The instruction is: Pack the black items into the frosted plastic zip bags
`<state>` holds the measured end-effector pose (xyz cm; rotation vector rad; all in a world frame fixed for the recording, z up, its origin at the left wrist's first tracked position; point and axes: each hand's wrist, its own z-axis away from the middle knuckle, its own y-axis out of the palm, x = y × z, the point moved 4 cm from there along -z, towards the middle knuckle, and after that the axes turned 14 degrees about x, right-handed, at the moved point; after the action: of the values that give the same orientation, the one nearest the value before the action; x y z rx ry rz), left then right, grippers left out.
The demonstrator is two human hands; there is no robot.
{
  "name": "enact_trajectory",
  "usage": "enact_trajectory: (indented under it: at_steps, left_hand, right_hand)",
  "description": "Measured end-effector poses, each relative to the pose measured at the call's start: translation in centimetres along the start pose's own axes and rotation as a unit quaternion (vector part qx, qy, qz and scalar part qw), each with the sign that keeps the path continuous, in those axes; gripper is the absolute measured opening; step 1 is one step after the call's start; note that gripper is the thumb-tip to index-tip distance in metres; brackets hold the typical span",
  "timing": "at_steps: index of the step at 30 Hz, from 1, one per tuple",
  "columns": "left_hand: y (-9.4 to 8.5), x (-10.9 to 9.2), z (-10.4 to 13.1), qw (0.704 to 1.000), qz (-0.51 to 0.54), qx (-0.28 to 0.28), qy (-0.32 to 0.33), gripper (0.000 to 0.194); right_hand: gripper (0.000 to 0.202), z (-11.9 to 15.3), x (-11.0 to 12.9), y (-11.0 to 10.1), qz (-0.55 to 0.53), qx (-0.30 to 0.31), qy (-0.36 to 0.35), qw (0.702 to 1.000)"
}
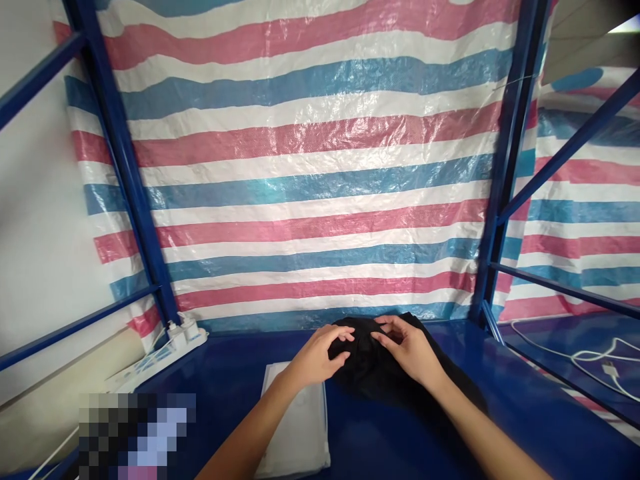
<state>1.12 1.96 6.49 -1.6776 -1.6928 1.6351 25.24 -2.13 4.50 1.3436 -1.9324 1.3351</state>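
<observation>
A crumpled piece of black cloth (370,373), perhaps a garment, lies on the blue surface ahead of me. My left hand (320,353) is at its left edge, thumb and fingers apart with a gap between them. Over the cloth's upper right part is my right hand (413,350), its fingers bent and its thumb a little away from the forefinger, touching the fabric. Whether a fold is caught under those fingertips is hard to make out. Partly behind my left forearm lies a flat white pouch (303,433), apart from the cloth.
A white power strip (150,360) with plugs stands at the left edge of the blue surface (225,373). Blue metal posts (505,160) frame a striped plastic sheet (320,200) behind. A white cable (595,360) lies at right. A pixelated patch hides something at lower left.
</observation>
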Motion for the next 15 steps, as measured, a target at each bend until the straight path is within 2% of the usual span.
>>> enact_trajectory:
  at_steps: [2,6,11,15]
  left_hand:
    - [0.3,0.2,-0.5,1.0,0.016,-0.01,-0.004,0.046]
    - [0.1,0.2,-1.4,0.996,0.063,-0.069,-0.007,0.02]
    - [0.2,-1.1,-2.2,0.983,0.148,-0.105,0.015,0.015]
    - [0.8,-1.8,-2.6,0.97,0.206,-0.128,0.022,0.011]
  right_hand:
    - [0.036,-0.1,-0.7,0.1,-0.034,-0.011,0.015,0.999]
    - [0.03,0.1,-0.2,0.7,-0.015,-0.017,0.001,1.0]
    - [0.015,0.4,1.6,1.9,0.028,0.021,-0.067,0.997]
    - [0.011,0.6,2.4,1.9,0.052,0.018,-0.12,0.991]
